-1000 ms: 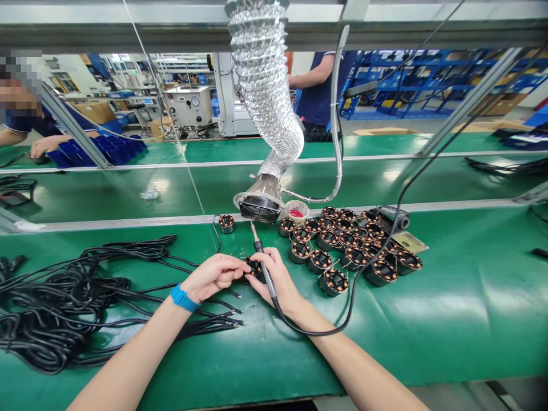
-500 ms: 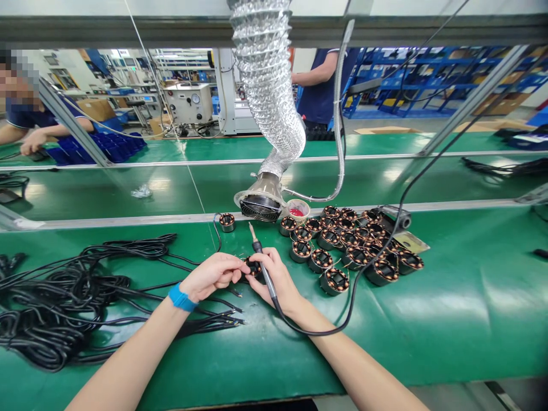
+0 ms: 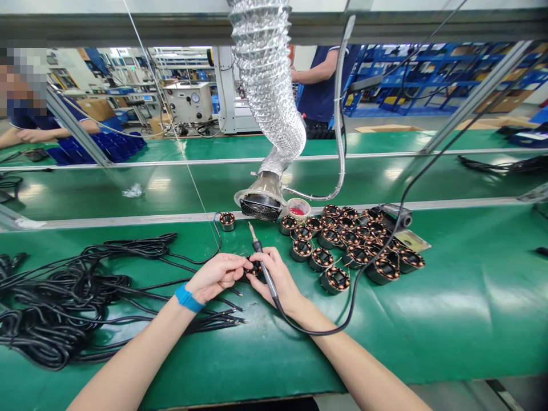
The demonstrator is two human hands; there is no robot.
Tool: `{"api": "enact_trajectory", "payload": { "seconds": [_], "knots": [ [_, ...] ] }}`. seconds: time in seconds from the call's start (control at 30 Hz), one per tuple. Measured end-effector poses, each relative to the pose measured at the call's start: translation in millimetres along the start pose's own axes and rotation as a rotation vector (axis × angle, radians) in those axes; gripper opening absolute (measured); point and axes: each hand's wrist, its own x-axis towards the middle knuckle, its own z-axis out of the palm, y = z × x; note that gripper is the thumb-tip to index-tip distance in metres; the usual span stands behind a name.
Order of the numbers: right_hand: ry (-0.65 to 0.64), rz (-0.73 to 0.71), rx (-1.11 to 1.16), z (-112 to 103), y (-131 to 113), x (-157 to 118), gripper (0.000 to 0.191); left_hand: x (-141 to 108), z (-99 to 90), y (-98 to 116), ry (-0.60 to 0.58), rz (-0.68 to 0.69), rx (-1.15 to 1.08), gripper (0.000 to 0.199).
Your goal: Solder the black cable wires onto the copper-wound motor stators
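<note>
A black and copper wound motor core [image 3: 253, 268] sits between my hands over the green bench. My right hand [image 3: 276, 282] is closed round a soldering iron [image 3: 266, 274], whose tip points up and away, and its fingertips also touch the core's right side. At the core's left edge, my left hand [image 3: 220, 275] is closed in a pinch; whatever lies between thumb and finger is too small to make out. Several similar cores [image 3: 335, 279] stand grouped to the right. Black cables [image 3: 85, 297] with stripped ends lie to the left.
Above the bench hangs a silver duct with a fan hood [image 3: 262, 200]. Behind the cores are a tub of red paste [image 3: 298, 210] and an iron holder [image 3: 396, 216]. A single core [image 3: 227, 221] stands near the back rail. Two people are beyond the frame.
My left hand has shifted slightly to the right along the core's edge, its wrist turning a little. My right hand and the iron have hardly moved.
</note>
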Motion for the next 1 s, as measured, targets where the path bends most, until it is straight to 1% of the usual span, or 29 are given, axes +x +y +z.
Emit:
{"api": "enact_trajectory", "payload": {
  "seconds": [0.17, 0.23, 0.3, 0.4, 0.47, 0.53, 0.6, 0.7, 0.73, 0.8, 0.83, 0.9, 1.0],
  "knots": [
    [-0.005, 0.007, 0.007, 0, -1, 0, 0.043, -5, -2.9, 7, -0.003, -0.006, 0.111, 0.036],
    [0.000, 0.011, 0.009, 0, -1, 0, 0.043, -8, -5.0, 11, 0.022, 0.003, 0.180, 0.039],
    [0.004, 0.016, 0.007, -1, -1, 0, 0.043, -10, -8.0, 15, 0.086, 0.049, 0.250, 0.039],
    [0.019, 0.017, -0.006, -4, 0, 1, 0.041, -13, -13.5, 19, 0.191, 0.161, 0.320, 0.037],
    [0.040, 0.025, -0.020, -7, 3, 2, 0.042, -13, -16.4, 19, 0.194, 0.230, 0.359, 0.039],
    [0.064, 0.042, -0.037, -12, 7, 3, 0.042, -11, -17.3, 17, 0.161, 0.274, 0.420, 0.043],
    [0.077, 0.052, -0.051, -16, 10, 4, 0.041, -8, -15.8, 12, 0.185, 0.303, 0.549, 0.046],
    [0.082, 0.051, -0.059, -22, 12, 6, 0.039, -5, -9.6, 1, 0.275, 0.426, 0.926, 0.041],
    [0.077, 0.051, -0.059, -24, 12, 7, 0.039, -4, -6.7, -3, 0.268, 0.483, 1.071, 0.039],
    [0.062, 0.053, -0.057, -26, 11, 8, 0.039, -4, -0.4, -11, 0.179, 0.568, 1.313, 0.036],
    [0.053, 0.056, -0.058, -27, 11, 8, 0.039, -4, 2.6, -14, 0.134, 0.589, 1.399, 0.033],
    [0.035, 0.068, -0.064, -29, 9, 8, 0.038, -4, 7.9, -19, 0.071, 0.611, 1.508, 0.028],
    [0.030, 0.074, -0.081, -30, 7, 9, 0.037, -4, 11.9, -22, 0.032, 0.629, 1.557, 0.025]
  ]
}}
